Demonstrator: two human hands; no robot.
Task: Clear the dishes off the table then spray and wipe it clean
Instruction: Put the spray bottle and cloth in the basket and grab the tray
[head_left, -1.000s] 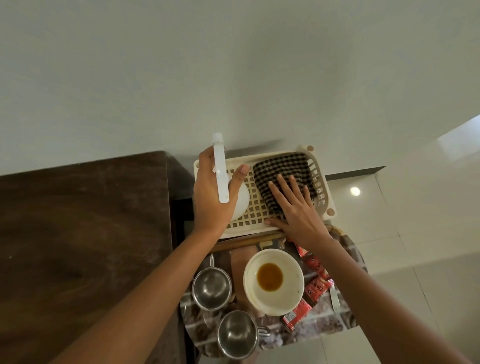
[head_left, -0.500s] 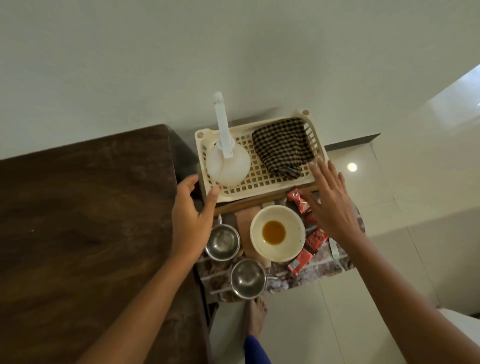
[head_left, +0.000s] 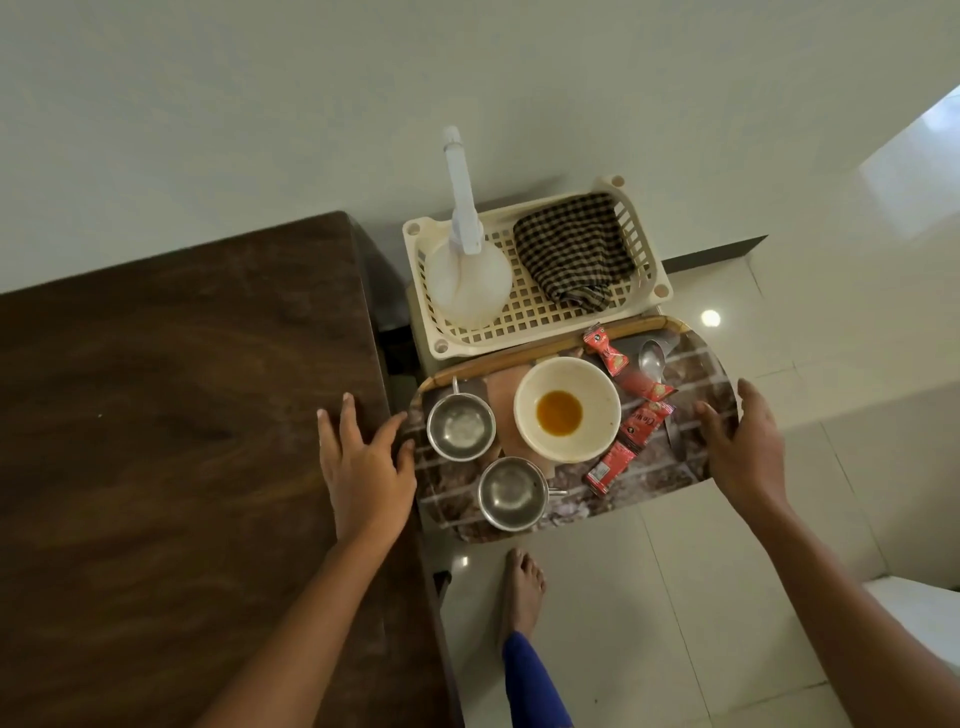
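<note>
A patterned serving tray (head_left: 691, 467) sits to the right of the dark wooden table (head_left: 171, 426). On it are a white bowl (head_left: 567, 409) with orange residue, two steel cups (head_left: 461, 426) (head_left: 511, 492), a spoon (head_left: 652, 358) and several red sachets (head_left: 644, 423). Behind it a cream plastic basket (head_left: 540, 317) holds a white spray bottle (head_left: 467, 270) and a checked cloth (head_left: 574, 249). My left hand (head_left: 363, 462) is at the tray's left edge, fingers spread. At the tray's right edge is my right hand (head_left: 745, 447), also with open fingers. I cannot tell if either touches the tray.
A pale wall rises behind the table and basket. Glossy white floor tiles (head_left: 675, 597) lie to the right and below the tray. My bare foot (head_left: 522, 587) and a blue trouser leg stand just below the tray.
My left hand let go of the spray bottle in the basket and my right hand left the checked cloth. Both hands drew back to the two sides of the tray.
</note>
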